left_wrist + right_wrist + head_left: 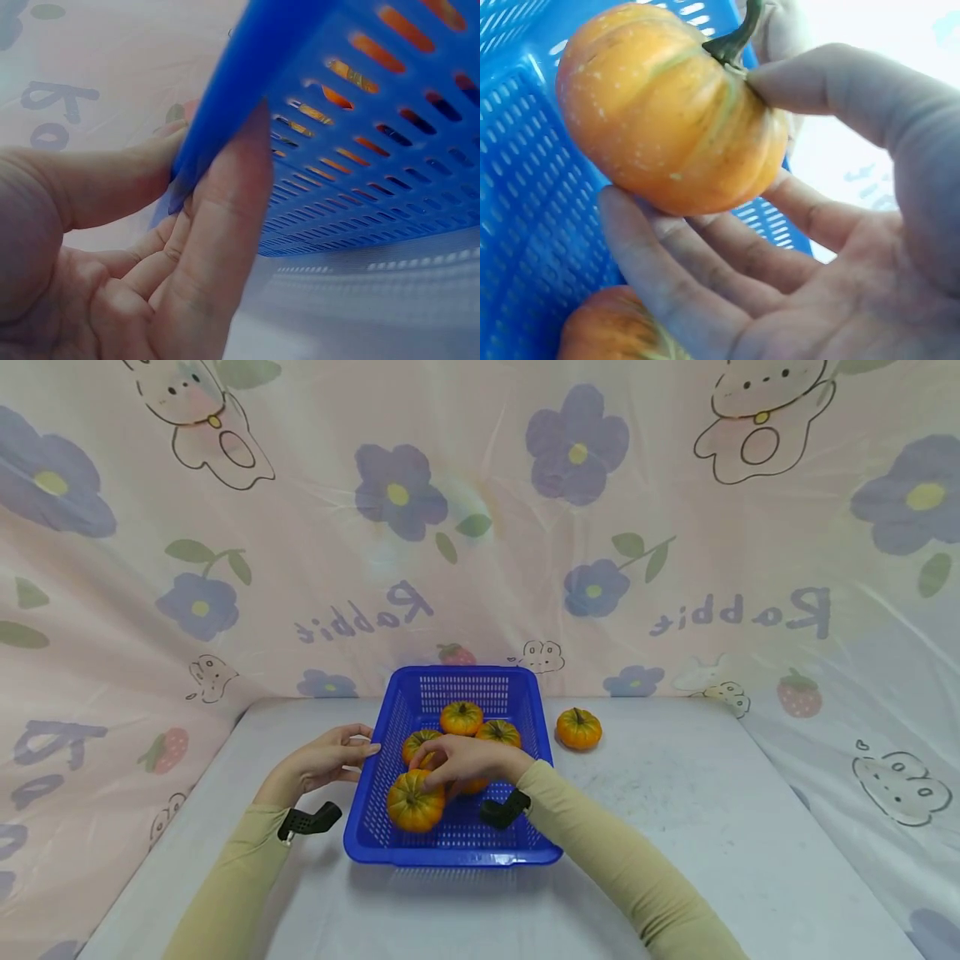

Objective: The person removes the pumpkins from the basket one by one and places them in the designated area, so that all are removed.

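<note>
A blue perforated plastic basket (457, 857) sits in front of me with several small orange-green pumpkins inside. My left hand (322, 764) is at its left side; the left wrist view shows the thumb and forefinger pinching the basket's rim (225, 97). My right hand (472, 758) reaches into the basket and holds a small pumpkin (415, 802) near the front left. In the right wrist view its thumb presses beside the stem of this pumpkin (660, 112), with the fingers curved underneath. Another pumpkin (615, 330) shows lower in the basket.
One pumpkin (578, 729) lies on the white table (675, 827), to the right of the basket. A patterned curtain (487, 552) hangs behind the table and along both sides.
</note>
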`<state>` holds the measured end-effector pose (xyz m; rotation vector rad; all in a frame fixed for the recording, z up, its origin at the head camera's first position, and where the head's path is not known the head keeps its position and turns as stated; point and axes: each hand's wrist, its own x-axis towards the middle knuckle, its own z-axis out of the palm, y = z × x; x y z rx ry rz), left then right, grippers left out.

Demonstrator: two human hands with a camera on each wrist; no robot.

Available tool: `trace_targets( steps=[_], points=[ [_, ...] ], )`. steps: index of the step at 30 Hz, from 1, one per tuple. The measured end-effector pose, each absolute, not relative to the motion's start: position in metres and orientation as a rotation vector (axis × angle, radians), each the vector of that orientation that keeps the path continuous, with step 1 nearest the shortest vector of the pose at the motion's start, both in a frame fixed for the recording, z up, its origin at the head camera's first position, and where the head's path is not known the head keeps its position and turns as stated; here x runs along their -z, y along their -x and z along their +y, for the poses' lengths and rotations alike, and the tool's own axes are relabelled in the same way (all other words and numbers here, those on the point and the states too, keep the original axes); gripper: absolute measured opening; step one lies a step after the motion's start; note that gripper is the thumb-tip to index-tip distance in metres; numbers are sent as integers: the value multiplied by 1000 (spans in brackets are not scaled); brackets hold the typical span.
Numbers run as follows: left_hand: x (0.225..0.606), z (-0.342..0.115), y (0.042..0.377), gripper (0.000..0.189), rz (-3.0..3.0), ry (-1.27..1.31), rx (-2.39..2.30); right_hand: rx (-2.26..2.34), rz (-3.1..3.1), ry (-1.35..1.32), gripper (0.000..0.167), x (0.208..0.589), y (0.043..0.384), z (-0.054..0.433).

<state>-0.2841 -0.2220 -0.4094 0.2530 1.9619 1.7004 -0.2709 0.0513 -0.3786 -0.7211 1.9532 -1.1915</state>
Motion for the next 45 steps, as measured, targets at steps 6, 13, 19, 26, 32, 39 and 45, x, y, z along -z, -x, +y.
trace_targets(
  steps=[6, 13, 19, 26, 32, 39, 45],
  points=[
    [408, -221, 284, 49, 1964, -256, -1701, 1233, 1978, 711, 34, 370, 274, 61],
    [409, -223, 283, 45, 1959, -272, -1701, 1306, 1956, 702, 35, 360, 278, 73],
    [409, -223, 282, 43, 1941, -290, -1706, 1388, 1929, 689, 37, 355, 282, 85],
    [409, -222, 283, 43, 1939, -309, -1703, 1463, 1949, 649, 37, 350, 285, 105],
    [409, -223, 282, 45, 1932, -312, -1704, 1513, 2012, 605, 36, 347, 289, 124],
    [411, -223, 280, 44, 1902, -314, -1738, 1574, 2062, 509, 37, 340, 287, 148],
    [413, -224, 281, 42, 1892, -307, -1748, 1612, 2082, 486, 39, 342, 291, 173]
  ],
)
